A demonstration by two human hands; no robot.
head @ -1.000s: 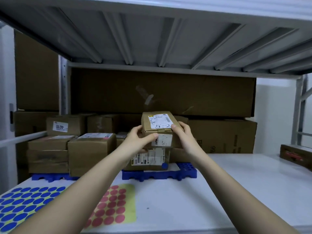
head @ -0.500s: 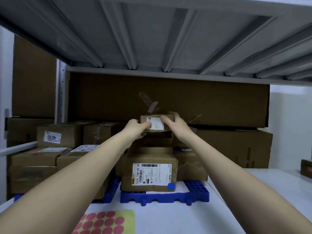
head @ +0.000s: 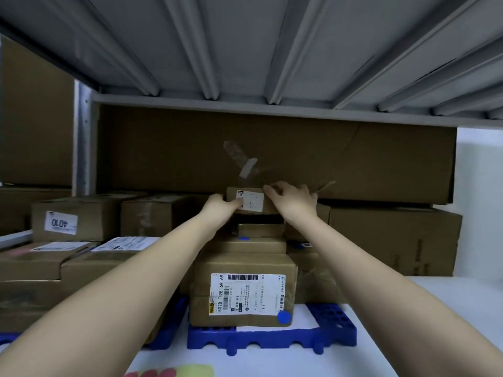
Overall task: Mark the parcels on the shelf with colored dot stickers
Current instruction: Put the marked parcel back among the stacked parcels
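A small brown parcel with a white label is held at the top of the middle stack, far back on the shelf. My left hand grips its left end and my right hand grips its right end and top. Below it lie a thin parcel and a flat parcel with a blue dot. The large front parcel carries a blue dot at its lower right corner. A yellow sticker sheet with red dots shows at the bottom edge.
The stack sits on a blue plastic pallet on the white shelf. More parcels fill the left side. Large cartons stand behind and to the right. The steel shelf underside hangs close above.
Both hands have carried the small parcel up and back onto the top of the stack. The view has moved closer, and the blue sticker sheet has dropped out of sight.
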